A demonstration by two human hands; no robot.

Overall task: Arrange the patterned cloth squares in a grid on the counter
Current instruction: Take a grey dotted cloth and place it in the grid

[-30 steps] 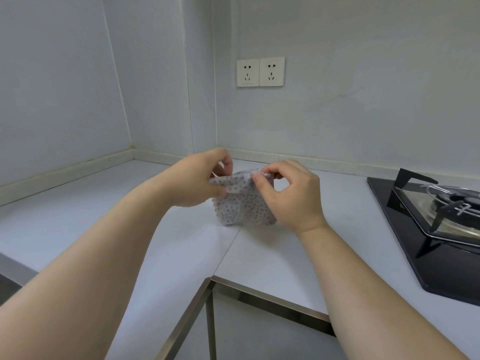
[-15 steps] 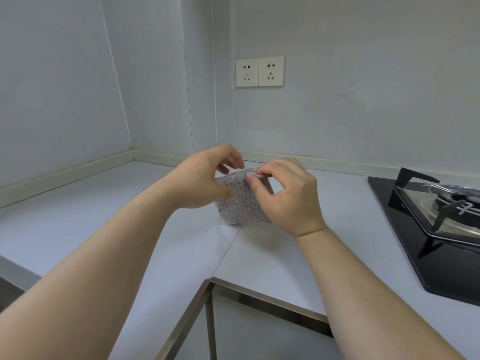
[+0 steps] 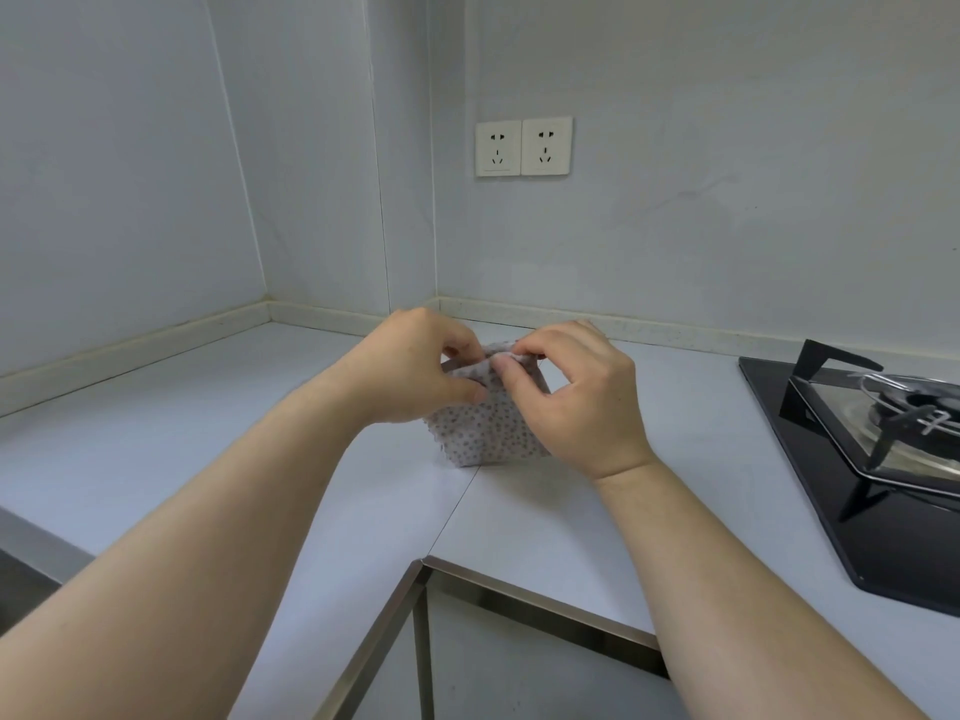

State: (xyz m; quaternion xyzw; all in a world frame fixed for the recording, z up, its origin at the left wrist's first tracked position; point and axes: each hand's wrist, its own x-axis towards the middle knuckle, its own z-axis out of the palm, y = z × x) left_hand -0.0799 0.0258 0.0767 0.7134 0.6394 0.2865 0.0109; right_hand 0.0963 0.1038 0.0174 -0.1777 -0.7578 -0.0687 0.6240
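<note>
Head view: patterned cloth (image 3: 488, 428) pinched between both hands' fingers (image 3: 506, 368), above counter (image 3: 675, 433).

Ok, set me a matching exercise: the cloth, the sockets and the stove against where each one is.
Things:
1. patterned cloth
2. wall sockets
3. gas stove

Places:
A. on the wall above the corner of the counter
B. at the counter's right end
C. pinched at its top edge by the left hand and the right hand

Pairs: 1-C, 2-A, 3-B
</note>
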